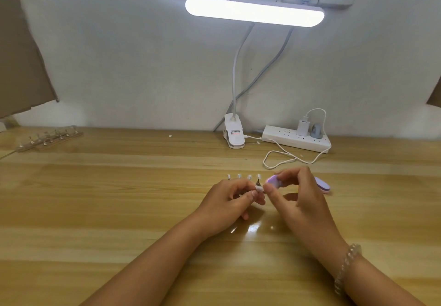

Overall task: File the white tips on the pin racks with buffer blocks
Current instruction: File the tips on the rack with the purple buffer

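My left hand (226,200) pinches a white tip (331,188) on its pin, lifted just above the wooden table (119,210). Behind its fingers stand the other white tips (243,176) of the same pin rack, whose base is hidden by the hand. My right hand (303,193) grips a small purple buffer block (346,182) and holds its end against the pinched tip. A second purple buffer block (322,185) lies on the table just right of my right hand.
Two more pin racks (51,138) lie at the far left of the table near brown cardboard (21,55). A clip-on lamp (235,133) and a white power strip (296,138) with a looping cable (286,160) sit at the back edge.
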`<action>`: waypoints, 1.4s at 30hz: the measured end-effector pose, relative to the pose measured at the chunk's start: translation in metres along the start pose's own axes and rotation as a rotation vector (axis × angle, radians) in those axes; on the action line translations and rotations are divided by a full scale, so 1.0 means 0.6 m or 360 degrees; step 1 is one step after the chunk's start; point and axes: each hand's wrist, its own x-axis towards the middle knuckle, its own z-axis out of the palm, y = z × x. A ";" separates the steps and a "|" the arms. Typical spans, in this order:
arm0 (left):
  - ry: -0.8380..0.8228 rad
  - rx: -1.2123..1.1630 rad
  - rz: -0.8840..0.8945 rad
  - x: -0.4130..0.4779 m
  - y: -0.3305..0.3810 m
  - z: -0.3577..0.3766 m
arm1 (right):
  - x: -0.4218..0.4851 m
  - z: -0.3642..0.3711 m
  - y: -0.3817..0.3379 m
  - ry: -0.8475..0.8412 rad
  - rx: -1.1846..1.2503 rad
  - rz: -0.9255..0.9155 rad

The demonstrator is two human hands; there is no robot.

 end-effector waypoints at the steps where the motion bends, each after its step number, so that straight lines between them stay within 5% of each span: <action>1: -0.0001 0.0012 -0.0003 -0.001 -0.001 0.000 | -0.005 0.003 -0.005 -0.0063 -0.0042 -0.0103; 7: 0.0020 0.0064 0.0020 -0.001 -0.001 -0.001 | -0.001 0.003 -0.008 -0.0086 -0.0028 0.0001; 12: 0.0018 0.0043 0.0011 0.000 -0.003 -0.001 | -0.007 0.006 -0.014 -0.0119 -0.0076 -0.0257; 17: 0.0040 0.0004 0.0033 -0.001 -0.001 -0.001 | 0.001 -0.002 -0.005 -0.0053 -0.0057 -0.0085; 22: 0.0028 0.0041 0.0034 0.000 -0.004 0.000 | -0.008 0.005 -0.015 -0.0134 -0.0010 -0.0353; 28: 0.0047 0.0005 0.0041 0.001 -0.003 -0.002 | 0.001 -0.003 -0.005 -0.0098 0.0012 -0.0057; 34: 0.0035 0.0015 0.0046 0.000 -0.004 -0.002 | -0.006 0.008 -0.014 -0.0190 -0.0073 -0.0356; 39: 0.0063 0.0011 0.0042 -0.001 -0.003 -0.001 | 0.002 -0.004 -0.001 -0.0105 -0.0080 -0.0064; 42: 0.0056 -0.0009 0.0033 0.000 -0.004 0.000 | -0.001 -0.005 -0.009 -0.0024 -0.0046 -0.0178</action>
